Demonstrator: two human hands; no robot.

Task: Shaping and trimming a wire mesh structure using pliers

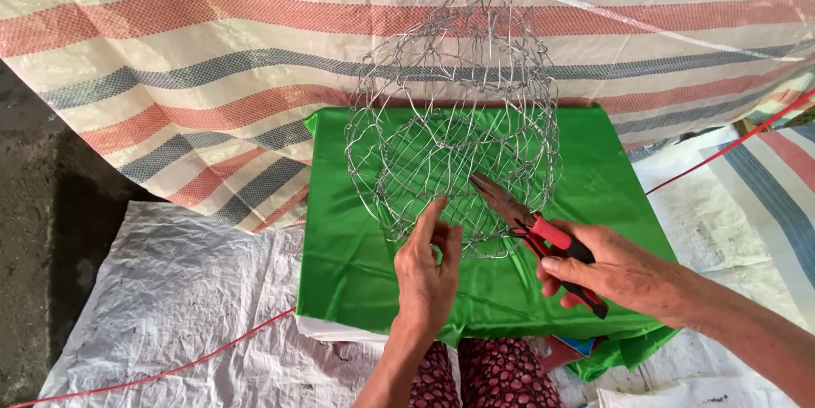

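A round basket of woven silver wire mesh (454, 111) hangs on its side above a table draped in a green cloth (356, 247), its open mouth toward me. My left hand (427, 268) pinches the near lower rim of the basket between thumb and fingers. Red-and-black-handled pliers (543, 234) are gripped in my right hand (611, 272), and their metal jaws reach in through the mesh near the lower rim, just right of my left fingers.
A striped red, grey and cream tarp (170, 60) hangs behind the table. White plastic sheeting (170, 306) covers the ground, with a thin red cord (195, 361) running across it. Dark bare ground lies at far left. My patterned trouser knees (492, 374) show below.
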